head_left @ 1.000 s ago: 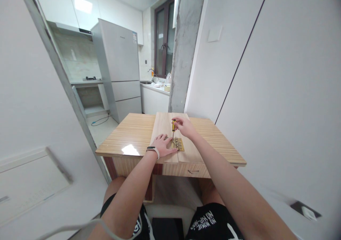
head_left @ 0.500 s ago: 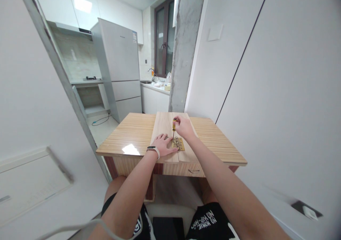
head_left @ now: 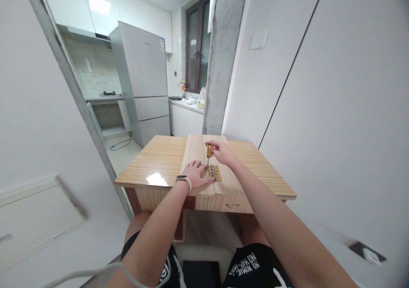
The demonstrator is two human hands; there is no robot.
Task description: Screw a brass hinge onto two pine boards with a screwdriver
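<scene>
Far left of the view: white wall, then a grey slanted door frame point(head_left: 68, 81). Beyond it, a kitchen with a tall silver two-door refrigerator point(head_left: 145, 81) and a blue cable point(head_left: 119, 144) lying on the pale floor.

Centre: a low table with a striped light-wood top point(head_left: 159, 160). On it lie two pale wooden boards point(head_left: 198, 151), laid side by side with their long edges touching, running away from the person.

Left hand point(head_left: 195, 174), black band with white strap on the wrist point(head_left: 182, 179): flat on the left board, palm down, fingers spread, gripping nothing. Fingertips lie just beside the hinge.

A small rectangular brass hinge point(head_left: 214, 172) sits flat across the seam between the boards, near their front end.

A small screwdriver with a yellow-and-black handle point(head_left: 208, 151) stands roughly upright over the hinge, thin metal shaft pointing down to the left leaf. Whether the tip sits in a screw is too small to tell.

Right hand point(head_left: 223, 152): fingers curled round the top of the screwdriver handle, holding it from the right.

Right of the table: a rough grey concrete pillar point(head_left: 222, 58) behind, then white panelled walls. A dark drawer pull point(head_left: 232, 205) shows on the table's front edge.
</scene>
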